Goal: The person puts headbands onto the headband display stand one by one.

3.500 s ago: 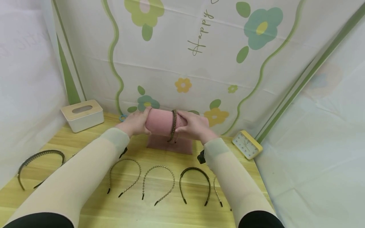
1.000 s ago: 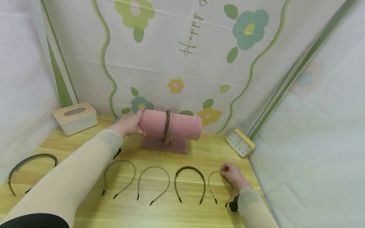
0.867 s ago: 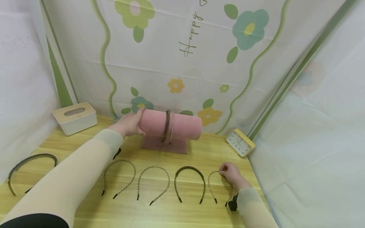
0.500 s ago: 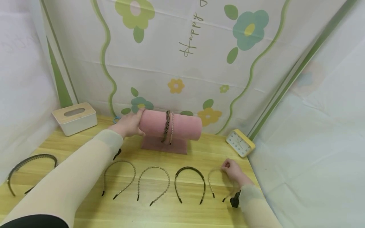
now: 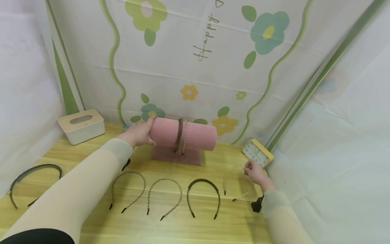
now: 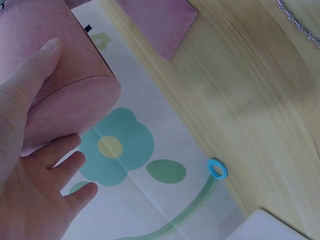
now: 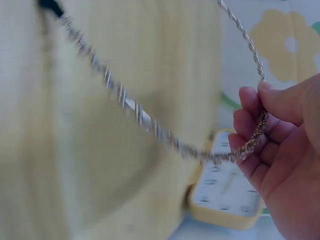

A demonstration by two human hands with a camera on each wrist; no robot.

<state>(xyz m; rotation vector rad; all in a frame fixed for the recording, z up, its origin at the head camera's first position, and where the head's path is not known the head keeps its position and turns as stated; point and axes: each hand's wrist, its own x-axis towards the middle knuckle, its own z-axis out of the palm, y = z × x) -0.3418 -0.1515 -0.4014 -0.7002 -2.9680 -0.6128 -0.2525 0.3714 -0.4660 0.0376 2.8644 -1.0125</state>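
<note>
A pink velvet headband stand (image 5: 199, 135) stands at the back of the table, a dark braided headband (image 5: 179, 131) and a thin pale headband (image 5: 185, 135) around its roll. My left hand (image 5: 139, 133) holds the roll's left end; the left wrist view shows the thumb on its side and fingers at the end face. At the right, my right hand (image 5: 256, 173) pinches a thin twisted headband (image 7: 165, 137) near its arch, above the table. Its black tip (image 7: 50, 6) shows in the right wrist view; in the head view the band is partly blurred.
Thin headbands (image 5: 164, 178) and a dark one (image 5: 203, 180) lie along the table's front; another dark headband (image 5: 39, 166) lies at the left. A tissue box (image 5: 83, 130) stands back left, near a blue ring (image 6: 217, 169). A yellow clock (image 5: 258, 153) stands behind my right hand.
My right hand has left the stand, reached the rightmost headband on the table and lifted it, moving back and right towards the clock. The left hand stays at the stand's end.
</note>
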